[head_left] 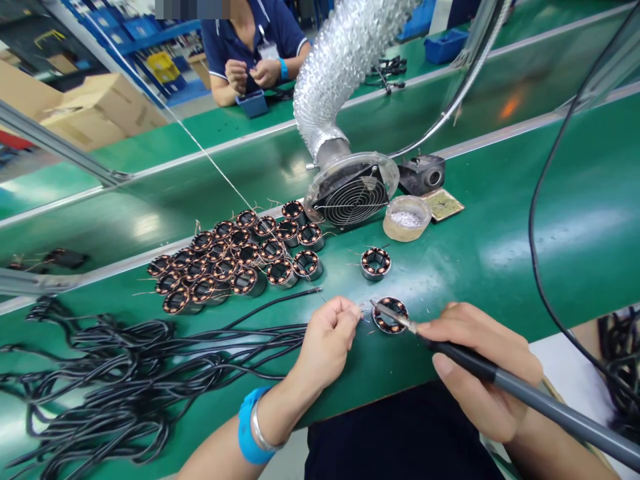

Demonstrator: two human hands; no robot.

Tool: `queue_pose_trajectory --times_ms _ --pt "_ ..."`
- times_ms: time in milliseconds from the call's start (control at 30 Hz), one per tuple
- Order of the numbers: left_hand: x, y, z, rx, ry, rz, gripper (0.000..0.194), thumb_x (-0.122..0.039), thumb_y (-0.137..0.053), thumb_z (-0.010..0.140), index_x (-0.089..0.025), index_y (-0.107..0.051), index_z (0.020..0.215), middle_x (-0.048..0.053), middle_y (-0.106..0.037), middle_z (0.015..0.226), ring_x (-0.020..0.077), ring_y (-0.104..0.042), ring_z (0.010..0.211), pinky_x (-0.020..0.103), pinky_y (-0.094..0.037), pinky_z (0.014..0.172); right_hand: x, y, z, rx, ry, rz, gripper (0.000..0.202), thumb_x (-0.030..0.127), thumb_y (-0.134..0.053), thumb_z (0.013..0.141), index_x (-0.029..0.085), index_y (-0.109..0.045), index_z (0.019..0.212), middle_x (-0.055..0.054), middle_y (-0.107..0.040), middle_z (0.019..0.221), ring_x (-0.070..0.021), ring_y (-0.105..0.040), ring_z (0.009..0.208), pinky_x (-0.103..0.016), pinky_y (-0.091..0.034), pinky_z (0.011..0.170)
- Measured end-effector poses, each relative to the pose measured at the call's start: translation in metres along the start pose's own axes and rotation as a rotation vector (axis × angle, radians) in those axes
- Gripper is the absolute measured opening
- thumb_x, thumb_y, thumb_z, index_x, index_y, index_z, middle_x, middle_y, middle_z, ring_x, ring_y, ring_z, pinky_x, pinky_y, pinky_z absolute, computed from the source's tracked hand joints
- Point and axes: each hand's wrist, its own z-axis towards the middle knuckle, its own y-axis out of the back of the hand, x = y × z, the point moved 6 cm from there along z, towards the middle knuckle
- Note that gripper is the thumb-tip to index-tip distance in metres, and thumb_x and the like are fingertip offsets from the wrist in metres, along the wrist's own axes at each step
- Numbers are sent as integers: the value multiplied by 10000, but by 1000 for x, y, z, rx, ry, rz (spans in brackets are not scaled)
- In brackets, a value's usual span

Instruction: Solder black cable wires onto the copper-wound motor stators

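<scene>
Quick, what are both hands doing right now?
Left hand: closed, pinching a thin wire.
Right hand: closed, holding a soldering iron like a pen.

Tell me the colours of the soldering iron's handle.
The handle is black at the front, grey behind; head view shows it.

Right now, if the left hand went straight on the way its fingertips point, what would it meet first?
Probably the copper-wound ring just ahead of the left hand. The soldering iron tip lies across that ring, so it could be met first; depth is unclear.
</scene>
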Motion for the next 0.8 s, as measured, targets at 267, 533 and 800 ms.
queue_pose_trajectory --times_ms 267,533,800 --pt "0 -1 -1 16 15 -13 402 -555 -633 795 -195 -495 681 -90 -359 452 71 -270 428 211 -212 441 -2 -2 -1 -26 -11 -3 299 105 -555 804 217 -681 1051 -26 -671 713 -164 -600 558 -306 -507 492" --pt "2 -1 -3 140 -97 74 399 -515 -500 934 -200 -463 691 -55 -438 516 99 -345 502 224 -283 522 -22 -38 8 25 94 -73 349 47 -593 881 265 -652 1147 -17 -754 927 -148 -716 734 -255 -592 680" --pt "-21 2 -13 165 -275 441 278 -388 -422 1000 -202 -511 815 -13 -557 734 136 -484 695 249 -355 676 -20 -44 9 11 197 -81 246 17 -595 842 211 -663 977 -25 -735 803 -138 -705 675 -234 -562 645"
